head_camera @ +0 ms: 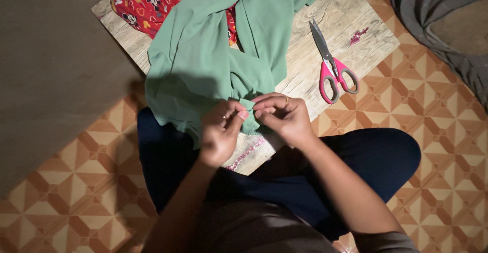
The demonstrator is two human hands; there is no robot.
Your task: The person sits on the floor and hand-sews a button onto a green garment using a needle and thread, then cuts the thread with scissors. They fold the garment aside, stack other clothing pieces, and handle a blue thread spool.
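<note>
A green cloth [213, 44] lies spread over a wooden board [345, 24] in front of me. My left hand [219, 133] and my right hand [284, 118] pinch the near edge of the green cloth together, fingertips almost touching. Both hands wear a ring. Pink-handled scissors [330, 65] rest on the board to the right of my hands, blades pointing away. A strip of pink sequin trim [246, 154] lies on the board's near edge under my hands.
A red printed cloth [150, 1] lies under the green one at the far left. Grey fabric [437, 14] sits at the top right. Small pink scraps [358, 36] lie on the board. I sit cross-legged on a patterned tile floor [71, 182].
</note>
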